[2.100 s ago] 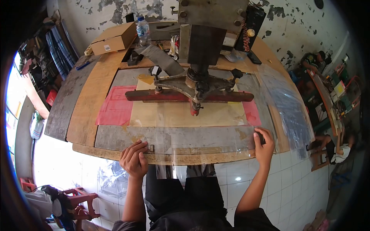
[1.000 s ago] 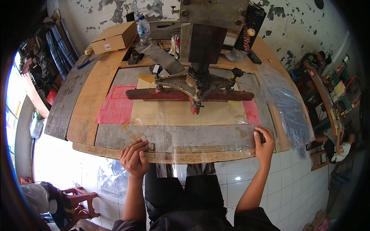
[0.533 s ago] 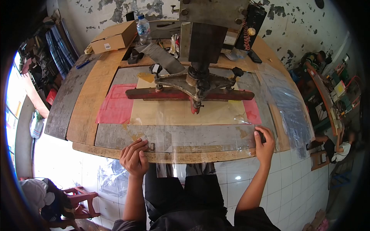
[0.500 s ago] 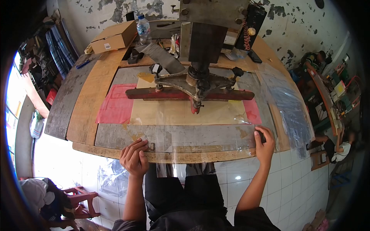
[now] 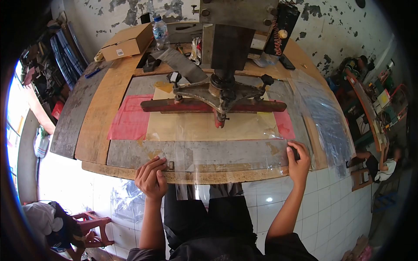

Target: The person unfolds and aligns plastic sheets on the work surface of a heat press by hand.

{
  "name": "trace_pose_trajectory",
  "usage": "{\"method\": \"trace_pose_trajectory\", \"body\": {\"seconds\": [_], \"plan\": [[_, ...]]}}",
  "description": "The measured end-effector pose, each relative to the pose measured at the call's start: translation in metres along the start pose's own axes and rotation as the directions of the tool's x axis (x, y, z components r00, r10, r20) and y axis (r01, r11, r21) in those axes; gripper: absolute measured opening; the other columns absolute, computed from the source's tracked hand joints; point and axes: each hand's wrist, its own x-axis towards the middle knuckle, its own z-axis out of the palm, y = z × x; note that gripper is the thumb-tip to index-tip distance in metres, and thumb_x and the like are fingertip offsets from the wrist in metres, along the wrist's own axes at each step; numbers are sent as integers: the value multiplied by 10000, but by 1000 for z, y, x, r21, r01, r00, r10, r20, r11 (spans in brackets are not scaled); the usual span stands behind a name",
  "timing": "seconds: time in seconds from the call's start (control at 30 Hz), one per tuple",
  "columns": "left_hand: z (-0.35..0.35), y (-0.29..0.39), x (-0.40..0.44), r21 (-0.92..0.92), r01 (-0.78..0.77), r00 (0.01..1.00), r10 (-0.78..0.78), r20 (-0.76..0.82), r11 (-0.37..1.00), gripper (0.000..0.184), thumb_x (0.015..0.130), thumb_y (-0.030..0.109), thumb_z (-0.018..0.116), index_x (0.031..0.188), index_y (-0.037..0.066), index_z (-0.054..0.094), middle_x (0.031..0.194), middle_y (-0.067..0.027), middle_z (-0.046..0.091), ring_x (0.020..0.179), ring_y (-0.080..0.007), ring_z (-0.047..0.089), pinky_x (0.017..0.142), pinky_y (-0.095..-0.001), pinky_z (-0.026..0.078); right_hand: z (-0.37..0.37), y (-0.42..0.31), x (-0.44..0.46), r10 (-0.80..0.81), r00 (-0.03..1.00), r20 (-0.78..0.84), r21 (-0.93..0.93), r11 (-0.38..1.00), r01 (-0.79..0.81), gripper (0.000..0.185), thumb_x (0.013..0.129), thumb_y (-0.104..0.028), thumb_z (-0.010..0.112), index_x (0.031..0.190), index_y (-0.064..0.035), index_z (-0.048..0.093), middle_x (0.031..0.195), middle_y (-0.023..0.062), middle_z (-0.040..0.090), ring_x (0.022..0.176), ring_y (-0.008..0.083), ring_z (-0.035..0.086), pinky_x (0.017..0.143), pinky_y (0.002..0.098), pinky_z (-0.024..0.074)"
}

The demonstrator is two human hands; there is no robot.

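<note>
A clear plastic sheet [image 5: 226,169] lies over the front of the work table and hangs past its edge above my lap. My right hand [image 5: 298,160] is at the sheet's right side, with thumb and forefinger pinched on its edge. At the front left edge of the table, my left hand [image 5: 151,177] has its fingers curled in, beside a small metal piece [image 5: 171,165]; what they hold, if anything, is hidden. Ahead of both hands, a press head with a long red-edged bar [image 5: 213,106] stands over a beige sheet [image 5: 187,128] and pink sheets [image 5: 130,117].
Clear plastic sheets [image 5: 324,119] are piled on the table's right side. A cardboard box [image 5: 126,42], water bottle [image 5: 160,32], blue pen [image 5: 93,72] and phone [image 5: 287,63] sit toward the back. A red stool [image 5: 93,224] stands at left; other people are at the far right.
Both hands hold almost the same place. The view has shifted very slightly; nothing else has visibly moved on the table.
</note>
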Motion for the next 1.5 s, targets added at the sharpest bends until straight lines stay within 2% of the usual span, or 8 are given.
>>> {"method": "trace_pose_trajectory", "body": {"seconds": [0.7, 0.9, 1.0, 1.1, 1.17, 1.3, 1.4, 1.5], "plan": [[-2, 0, -1, -28, -8, 1000, 7, -18, 1000, 215, 942, 100, 581, 827, 70, 760, 990, -38, 813, 1021, -245, 784, 878, -363, 540, -2, 3, -1, -29, 1000, -5, -1, 1000, 29, 175, 969, -122, 732, 1108, -18, 755, 1134, 120, 738, 1083, 313, 707, 982, 396, 531], [-4, 0, -2, -40, 1, 1000, -2, -19, 999, 201, 949, 117, 594, 849, 74, 762, 1003, -29, 807, 1029, -238, 777, 870, -366, 531, -8, -1, 3, -41, 996, 82, -15, 999, 42, 242, 979, -134, 726, 1197, -29, 726, 1214, 132, 705, 1141, 314, 680, 1016, 400, 512], [-4, -2, -4, -40, 5, 1000, -5, -15, 999, 182, 943, 117, 606, 864, 74, 764, 1011, -24, 805, 1032, -235, 773, 867, -365, 528, -16, -10, 6, -43, 982, 185, -24, 999, 48, 296, 1006, -193, 708, 1261, -42, 704, 1255, 144, 689, 1172, 328, 667, 1027, 411, 506], [-5, -3, -7, -48, -4, 1000, 3, -16, 999, 156, 928, 108, 620, 880, 74, 765, 1016, -22, 803, 1034, -234, 771, 866, -365, 527, -17, -26, 13, 10, 961, 276, -137, 990, 29, 349, 1030, -270, 686, 1294, -42, 694, 1257, 155, 695, 1181, 347, 665, 1042, 426, 499], [-5, -3, -7, -52, -11, 1000, 10, -16, 999, 144, 919, 103, 627, 889, 73, 765, 1018, -22, 802, 1036, -234, 770, 866, -365, 527, -6, -37, 24, -102, 957, 273, -166, 974, 151, 402, 1040, -332, 672, 1308, -32, 693, 1247, 170, 704, 1195, 365, 659, 1042, 438, 500], [-7, -3, -8, -34, -3, 1000, 3, -7, 999, 116, 898, 92, 648, 898, 84, 764, 1026, -12, 799, 1046, -226, 766, 865, -362, 527, 28, -41, 47, -99, 950, 295, -97, 986, 133, 430, 1032, -357, 683, 1301, -22, 695, 1229, 180, 714, 1185, 368, 659, 1030, 444, 504], [-8, -1, -10, -30, 3, 1000, -3, -4, 1000, 105, 888, 66, 648, 888, 83, 752, 1027, -22, 799, 1050, -236, 764, 859, -374, 526, 55, -36, 62, -134, 945, 298, -204, 958, 200, 422, 1025, -364, 692, 1243, -3, 717, 1179, 180, 720, 1116, 376, 673, 973, 445, 529], [-9, 2, -9, -28, 1, 1000, -1, -6, 1000, 96, 873, 40, 654, 881, 79, 741, 1026, -33, 800, 1055, -247, 761, 856, -386, 523, 69, -32, 75, -50, 954, 297, -275, 952, 135, 358, 1004, -333, 719, 1162, -13, 748, 1114, 168, 713, 1040, 378, 675, 908, 472, 532]]}}
